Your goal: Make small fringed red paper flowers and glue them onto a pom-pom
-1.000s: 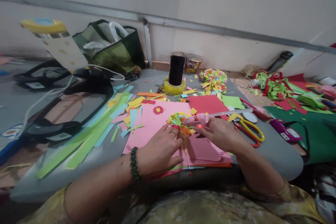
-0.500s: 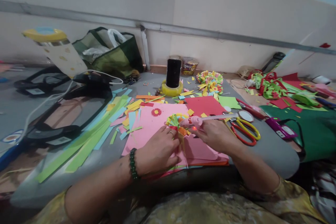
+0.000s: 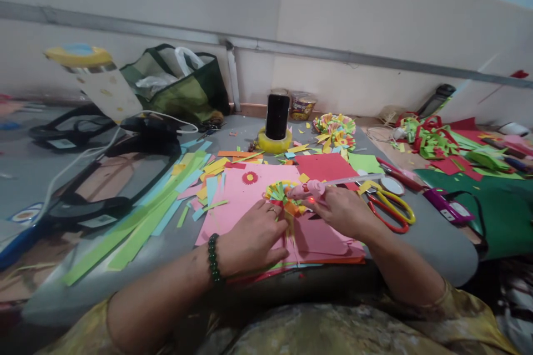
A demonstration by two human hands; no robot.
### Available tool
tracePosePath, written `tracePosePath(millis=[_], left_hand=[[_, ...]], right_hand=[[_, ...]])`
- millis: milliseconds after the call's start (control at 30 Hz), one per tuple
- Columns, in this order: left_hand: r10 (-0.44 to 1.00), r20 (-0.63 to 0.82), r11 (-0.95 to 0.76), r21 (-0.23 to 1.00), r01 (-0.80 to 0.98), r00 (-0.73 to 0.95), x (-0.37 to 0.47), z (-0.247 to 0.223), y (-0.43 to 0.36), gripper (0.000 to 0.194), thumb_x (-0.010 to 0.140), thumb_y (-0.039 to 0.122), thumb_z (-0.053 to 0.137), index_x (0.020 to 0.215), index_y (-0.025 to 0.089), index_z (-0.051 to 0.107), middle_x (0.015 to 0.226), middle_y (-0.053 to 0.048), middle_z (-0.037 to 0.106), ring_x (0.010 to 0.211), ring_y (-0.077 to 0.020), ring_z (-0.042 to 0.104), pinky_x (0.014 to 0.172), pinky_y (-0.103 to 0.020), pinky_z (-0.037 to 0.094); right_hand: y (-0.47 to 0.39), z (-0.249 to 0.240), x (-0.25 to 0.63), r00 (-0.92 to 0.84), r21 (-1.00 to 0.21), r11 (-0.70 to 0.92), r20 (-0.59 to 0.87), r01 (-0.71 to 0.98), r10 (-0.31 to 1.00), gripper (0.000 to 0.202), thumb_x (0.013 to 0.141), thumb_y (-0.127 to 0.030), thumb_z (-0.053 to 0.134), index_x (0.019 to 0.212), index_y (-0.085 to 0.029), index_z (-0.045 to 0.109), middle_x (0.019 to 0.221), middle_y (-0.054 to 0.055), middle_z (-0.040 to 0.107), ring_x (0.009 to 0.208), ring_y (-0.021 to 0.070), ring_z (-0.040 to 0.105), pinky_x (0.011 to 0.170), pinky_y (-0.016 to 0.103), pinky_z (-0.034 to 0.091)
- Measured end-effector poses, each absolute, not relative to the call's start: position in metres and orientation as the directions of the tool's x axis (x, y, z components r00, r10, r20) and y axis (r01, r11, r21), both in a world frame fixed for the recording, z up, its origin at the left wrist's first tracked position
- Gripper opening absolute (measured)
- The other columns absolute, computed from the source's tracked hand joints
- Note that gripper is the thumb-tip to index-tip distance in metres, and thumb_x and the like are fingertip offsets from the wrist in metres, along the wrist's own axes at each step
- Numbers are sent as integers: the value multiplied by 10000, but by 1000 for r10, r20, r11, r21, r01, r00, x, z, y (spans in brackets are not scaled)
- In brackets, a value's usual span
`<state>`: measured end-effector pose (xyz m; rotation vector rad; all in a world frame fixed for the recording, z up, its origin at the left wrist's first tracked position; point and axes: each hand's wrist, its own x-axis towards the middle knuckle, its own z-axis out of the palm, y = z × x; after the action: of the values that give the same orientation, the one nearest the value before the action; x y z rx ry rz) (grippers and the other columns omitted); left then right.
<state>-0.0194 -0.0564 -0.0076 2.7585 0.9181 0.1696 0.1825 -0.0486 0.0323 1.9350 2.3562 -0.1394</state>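
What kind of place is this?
Probably a shared craft bench: a glue gun in the right hand, scissors beside the paper sheets, and cut paper strips strewn over the grey table.

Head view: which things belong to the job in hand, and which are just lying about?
Likely part of the job:
pink glue gun, in right hand
multicoloured paper piece, at left hand
pink sheets beneath
probably paper strips and scissors, nearby

Likely just lying about:
phone
printed cup
yellow-lidded bottle
green bag
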Motion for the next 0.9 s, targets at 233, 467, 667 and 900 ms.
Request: tracePosePath(millis=[233,467,667,900], left_hand=[[601,76,-780,271,564,796,-19,-9,-56,202,799,318,643,907,151,677,961,-112,660,911,-261,581,869,-399,438],[606,55,-770,290,568,793,-18,-7,-56,192,794,298,640,914,151,669,965,-110,660,911,-262,579,861,-401,436],[603,77,-776,286,562,794,-19,-10,-55,175,794,303,635,887,157,662,959,-116,659,915,-272,579,862,-413,433],[611,45,-764,293,574,790,-19,-9,-56,199,807,304,613,914,145,664,972,-128,656,921,-276,575,854,-418,437]], right_hand=[[-48,33,188,-206,-14,206,-131,978,970,500,964,-525,354,960,-182,718,870,125,735,805,250,680,620,276,379],[-50,38,186,-205,-12,206,-175,979,963,516,961,-553,346,964,-188,710,883,113,737,809,240,681,616,265,367],[-52,39,187,-197,-6,199,-153,980,968,533,953,-577,353,922,-187,714,857,123,741,796,256,686,594,274,354],[-53,43,183,-200,-9,203,-193,979,960,507,961,-539,360,922,-179,716,893,134,739,819,263,684,611,282,368]])
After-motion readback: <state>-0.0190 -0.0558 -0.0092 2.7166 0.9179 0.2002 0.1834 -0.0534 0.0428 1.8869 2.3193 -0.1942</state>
